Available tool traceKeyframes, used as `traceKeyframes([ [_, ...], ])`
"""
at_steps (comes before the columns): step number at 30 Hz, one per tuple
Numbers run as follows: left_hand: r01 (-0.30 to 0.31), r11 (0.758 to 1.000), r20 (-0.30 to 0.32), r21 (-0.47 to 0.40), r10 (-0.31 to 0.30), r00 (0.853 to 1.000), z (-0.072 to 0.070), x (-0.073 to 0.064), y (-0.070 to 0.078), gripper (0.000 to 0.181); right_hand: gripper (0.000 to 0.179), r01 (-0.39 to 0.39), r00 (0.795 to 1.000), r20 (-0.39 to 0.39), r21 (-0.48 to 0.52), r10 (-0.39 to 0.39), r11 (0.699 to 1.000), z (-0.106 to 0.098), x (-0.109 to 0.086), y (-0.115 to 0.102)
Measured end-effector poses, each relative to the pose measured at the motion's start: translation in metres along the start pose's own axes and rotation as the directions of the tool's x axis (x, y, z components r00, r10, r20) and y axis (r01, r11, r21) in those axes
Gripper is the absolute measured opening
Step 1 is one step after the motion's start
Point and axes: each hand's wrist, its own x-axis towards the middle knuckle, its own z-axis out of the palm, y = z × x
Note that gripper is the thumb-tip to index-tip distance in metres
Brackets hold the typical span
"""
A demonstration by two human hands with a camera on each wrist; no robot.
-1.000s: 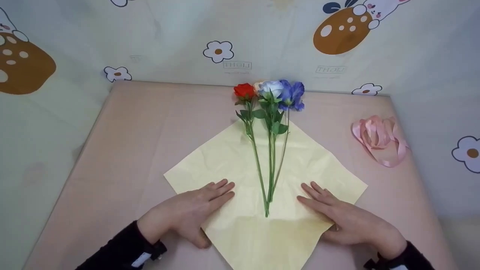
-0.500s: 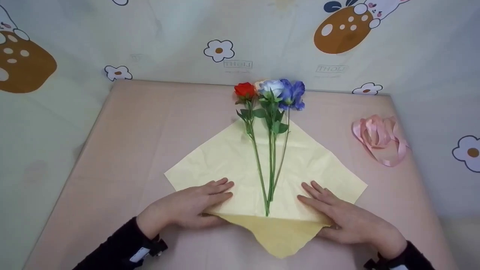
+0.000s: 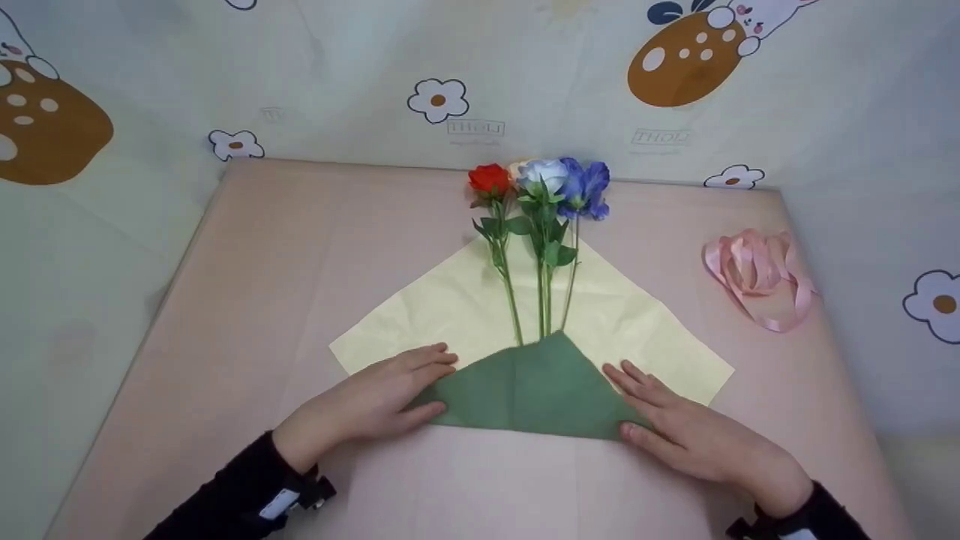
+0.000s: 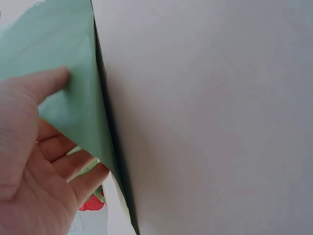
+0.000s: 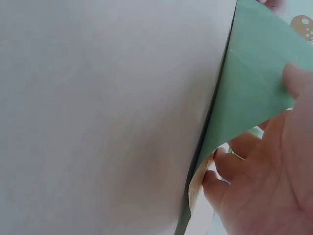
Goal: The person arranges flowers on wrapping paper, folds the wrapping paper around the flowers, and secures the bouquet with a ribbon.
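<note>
A sheet of wrapping paper (image 3: 435,315), pale yellow inside and green outside, lies cornerwise on the table. Its near corner is folded up as a green flap (image 3: 525,390) over the lower stems. Several artificial flowers (image 3: 544,180) lie on the sheet, with red, pale blue and violet blooms pointing away. My left hand (image 3: 367,397) holds the flap's left end, thumb on the green side and fingers past its edge in the left wrist view. At the right end, my right hand (image 3: 697,435) holds the paper likewise, fingers (image 5: 232,164) at the edge. The stem ends are hidden.
A loose coil of pink ribbon (image 3: 757,277) lies at the table's right side. The table (image 3: 247,285) has a pinkish cover. Behind it hangs a pale curtain (image 3: 337,75) printed with flowers and rabbits.
The paper's near corner has been lifted and folded away from me, over the stem ends, showing its green side. My left thumb moved up with it; the right hand has barely shifted.
</note>
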Motion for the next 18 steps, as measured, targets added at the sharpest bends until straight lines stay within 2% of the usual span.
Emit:
traceKeyframes([
  [3,0.007,0.999,-0.014,0.033,-0.006,1.000,0.0005,0.0002,-0.0003,0.055,0.068,-0.051,0.999,-0.011,-0.044,0.051,0.998,-0.0005,0.0003,-0.0011],
  [5,0.009,0.999,-0.016,0.052,-0.008,1.000,0.0006,0.0004,-0.0001,0.058,0.070,-0.055,0.998,-0.021,-0.066,0.054,0.996,-0.0007,0.0009,-0.0009],
  [9,0.025,0.996,-0.027,0.080,-0.023,0.999,0.0009,0.0009,0.0007,0.065,0.077,-0.006,0.998,-0.069,-0.103,-0.001,0.995,0.0003,0.0018,0.0016],
  [13,0.035,0.991,-0.057,0.130,-0.028,0.998,0.0022,0.0014,-0.0011,0.072,0.092,0.055,0.990,-0.125,-0.109,-0.069,0.992,0.0026,0.0030,0.0047],
  [18,0.030,0.981,-0.063,0.194,-0.018,0.998,0.0019,0.0037,-0.0012,0.076,0.100,0.067,0.986,-0.141,-0.131,-0.086,0.989,0.0027,0.0050,0.0045],
])
